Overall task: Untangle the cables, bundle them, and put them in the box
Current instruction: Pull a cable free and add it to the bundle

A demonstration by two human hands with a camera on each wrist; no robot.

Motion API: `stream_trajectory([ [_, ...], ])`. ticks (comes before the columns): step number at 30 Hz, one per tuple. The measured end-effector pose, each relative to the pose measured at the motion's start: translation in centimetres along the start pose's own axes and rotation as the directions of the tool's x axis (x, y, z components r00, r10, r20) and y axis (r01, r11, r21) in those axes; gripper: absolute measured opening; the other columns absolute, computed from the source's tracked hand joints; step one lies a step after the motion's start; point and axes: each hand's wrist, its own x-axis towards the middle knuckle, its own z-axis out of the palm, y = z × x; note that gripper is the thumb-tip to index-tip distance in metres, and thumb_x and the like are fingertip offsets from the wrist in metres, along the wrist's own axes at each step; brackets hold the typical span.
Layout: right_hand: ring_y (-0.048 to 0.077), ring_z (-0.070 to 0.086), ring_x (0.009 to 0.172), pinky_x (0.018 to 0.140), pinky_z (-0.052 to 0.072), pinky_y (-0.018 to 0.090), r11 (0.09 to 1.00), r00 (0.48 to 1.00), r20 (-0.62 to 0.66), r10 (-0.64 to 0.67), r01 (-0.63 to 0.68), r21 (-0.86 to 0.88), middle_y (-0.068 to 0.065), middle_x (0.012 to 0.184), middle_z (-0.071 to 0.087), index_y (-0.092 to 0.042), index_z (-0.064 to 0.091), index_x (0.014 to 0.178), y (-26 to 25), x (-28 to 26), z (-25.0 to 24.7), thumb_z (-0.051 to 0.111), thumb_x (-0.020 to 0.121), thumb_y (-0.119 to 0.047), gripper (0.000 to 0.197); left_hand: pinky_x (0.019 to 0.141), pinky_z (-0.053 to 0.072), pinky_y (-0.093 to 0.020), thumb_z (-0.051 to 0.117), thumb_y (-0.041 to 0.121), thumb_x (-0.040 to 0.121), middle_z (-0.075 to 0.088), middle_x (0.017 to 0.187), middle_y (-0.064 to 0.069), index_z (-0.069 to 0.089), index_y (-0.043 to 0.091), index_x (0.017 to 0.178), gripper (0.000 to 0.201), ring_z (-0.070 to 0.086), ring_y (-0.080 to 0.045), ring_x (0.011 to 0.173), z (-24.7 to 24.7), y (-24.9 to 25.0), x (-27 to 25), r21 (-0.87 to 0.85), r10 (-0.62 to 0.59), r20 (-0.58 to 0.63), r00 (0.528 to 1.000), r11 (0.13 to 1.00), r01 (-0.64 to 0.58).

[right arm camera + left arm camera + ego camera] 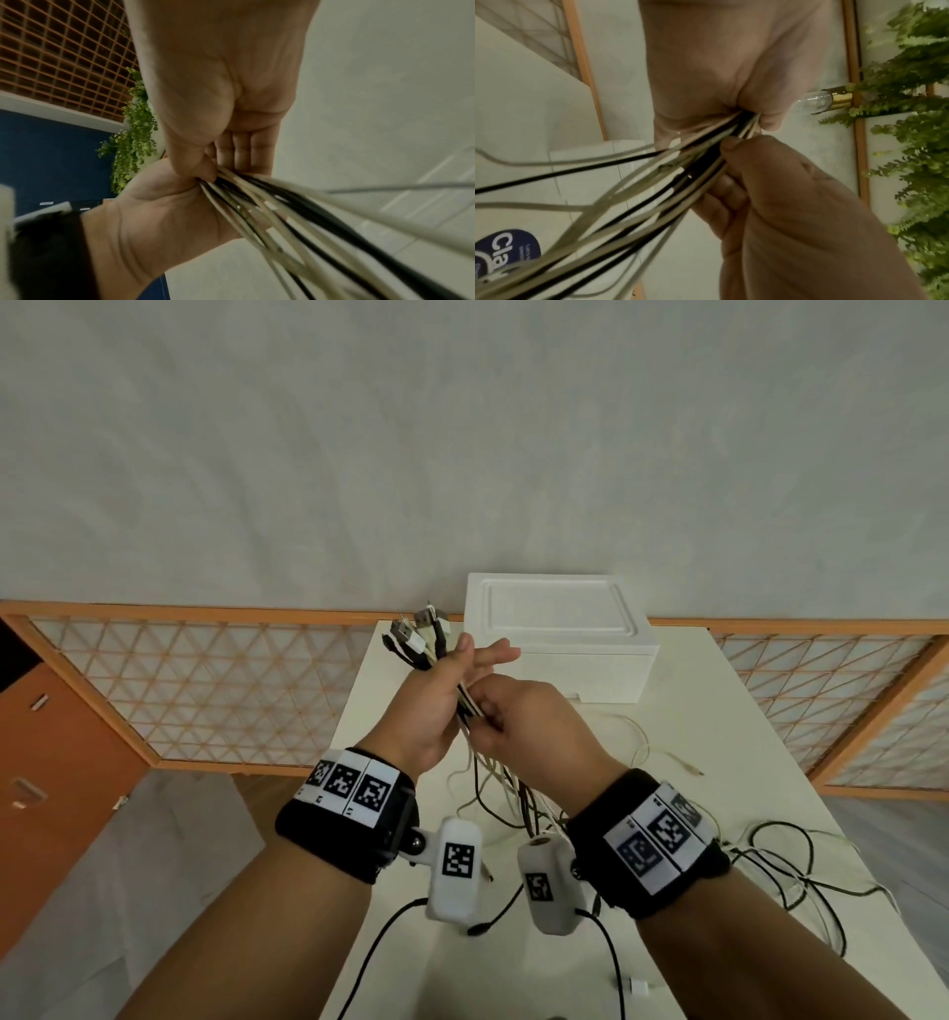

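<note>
A bundle of black and white cables (464, 706) is held upright above the white table (400, 958). Its USB plugs (418, 631) stick out above my left hand (452, 680), which grips the bundle near its top. My right hand (506, 716) pinches the same cables just below the left hand. In the left wrist view the cables (680, 172) fan out from my left hand (718, 81) past my right hand (795, 203). The cables (282, 213) look the same in the right wrist view. Their loose lengths (513, 793) trail down onto the table. The white box (560, 629) stands with its lid on at the table's far side.
More cable lengths (780, 860) sprawl over the table's right side, and a white plug (637, 986) lies near its front edge. An orange lattice screen (205, 685) runs behind the table. An orange cabinet (51, 762) stands at the left.
</note>
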Motion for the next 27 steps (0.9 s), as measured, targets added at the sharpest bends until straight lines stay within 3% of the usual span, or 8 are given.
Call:
stream_trajectory([
  [2, 0.012, 0.039, 0.048, 0.049, 0.034, 0.029, 1.0, 0.999, 0.037, 0.016, -0.016, -0.017, -0.005, 0.053, 0.042, -0.016, 0.045, 0.076, -0.3, 0.2, -0.2, 0.058, 0.078, -0.003, 0.019, 0.099, 0.042, -0.029, 0.034, 0.038, 0.102, 0.066, 0.123, 0.009, 0.078, 0.02, 0.09, 0.049, 0.053, -0.014, 0.123, 0.1, -0.1, -0.1, 0.005, -0.002, 0.0, 1.0, 1.0, 0.002],
  [4, 0.01, 0.039, 0.045, 0.047, 0.028, 0.022, 0.997, 0.992, 0.107, 0.065, -0.068, 0.028, -0.009, 0.05, 0.039, -0.009, 0.048, 0.074, -0.3, 0.4, -0.7, 0.058, 0.077, 0.0, 0.013, 0.1, 0.043, -0.031, 0.035, 0.037, 0.102, 0.065, 0.124, 0.008, 0.079, 0.02, 0.09, 0.049, 0.055, -0.016, 0.123, 0.1, -0.1, -0.1, 0.009, -0.003, 0.02, 1.0, 1.0, 0.002],
  [8, 0.005, 0.041, 0.047, 0.053, 0.035, 0.02, 0.897, 0.957, 0.232, 0.176, -0.253, 0.362, 0.0, 0.054, 0.05, 0.004, 0.062, 0.083, 0.4, 0.5, -1.6, 0.055, 0.079, 0.007, 0.008, 0.102, 0.046, -0.043, 0.032, 0.038, 0.1, 0.058, 0.135, -0.006, 0.071, 0.01, 0.105, 0.048, 0.057, -0.024, 0.122, 0.3, -0.1, -0.5, -0.051, -0.046, 0.101, 0.994, 0.997, 0.051],
  [13, 0.01, 0.055, 0.061, 0.064, 0.044, 0.019, 0.824, 0.959, 0.217, 0.182, -0.27, 0.498, 0.004, 0.069, 0.064, -0.003, 0.065, 0.09, 0.6, 0.1, -1.1, 0.061, 0.084, 0.002, 0.009, 0.079, 0.055, -0.022, 0.03, 0.038, 0.099, 0.055, 0.136, -0.012, 0.065, 0.01, 0.11, 0.046, 0.067, -0.006, 0.099, 0.9, 0.5, -1.0, -0.084, 0.004, 0.142, 0.99, 0.996, 0.008],
  [17, 0.014, 0.051, 0.063, 0.062, 0.041, 0.024, 0.703, 0.95, 0.225, 0.217, -0.312, 0.64, 0.007, 0.073, 0.061, -0.004, 0.064, 0.09, 1.0, 0.0, -0.2, 0.062, 0.077, -0.011, 0.015, 0.084, 0.054, -0.024, 0.038, 0.045, 0.087, 0.054, 0.139, -0.009, 0.072, 0.015, 0.101, 0.047, 0.065, -0.011, 0.107, 1.1, 0.8, -1.3, -0.063, 0.034, 0.171, 0.985, 0.998, -0.024],
  [20, 0.014, 0.054, 0.068, 0.067, 0.044, 0.031, 0.787, 0.97, 0.097, 0.224, -0.239, 0.568, 0.009, 0.075, 0.063, -0.008, 0.064, 0.082, 1.0, 0.2, 0.4, 0.067, 0.072, -0.017, 0.014, 0.082, 0.054, -0.021, 0.039, 0.045, 0.085, 0.051, 0.141, -0.007, 0.07, 0.015, 0.103, 0.047, 0.065, 0.001, 0.102, 1.4, 0.9, -1.4, -0.091, 0.058, 0.145, 0.988, 0.995, -0.045],
  [24, 0.001, 0.054, 0.068, 0.068, 0.045, 0.02, 0.848, 0.977, 0.0, 0.212, -0.183, 0.497, -0.017, 0.067, 0.06, -0.027, 0.057, 0.076, 0.9, 0.2, 0.5, 0.068, 0.081, -0.003, 0.027, 0.1, 0.044, -0.029, 0.041, 0.048, 0.09, 0.05, 0.143, 0.01, 0.078, 0.024, 0.096, 0.044, 0.046, 0.004, 0.127, 1.4, 0.5, -0.8, -0.094, 0.134, 0.08, 0.988, 0.988, -0.126],
  [27, 0.012, 0.055, 0.063, 0.064, 0.047, 0.032, 0.91, 0.986, 0.025, 0.162, -0.159, 0.382, -0.005, 0.067, 0.062, -0.022, 0.059, 0.078, 0.9, 0.1, 0.6, 0.063, 0.087, -0.009, 0.016, 0.114, 0.026, -0.034, 0.035, 0.052, 0.096, 0.055, 0.134, 0.023, 0.073, 0.02, 0.109, 0.051, 0.037, 0.004, 0.134, 0.5, 0.3, -0.2, 0.106, 0.166, 0.08, 0.983, 0.979, -0.174],
])
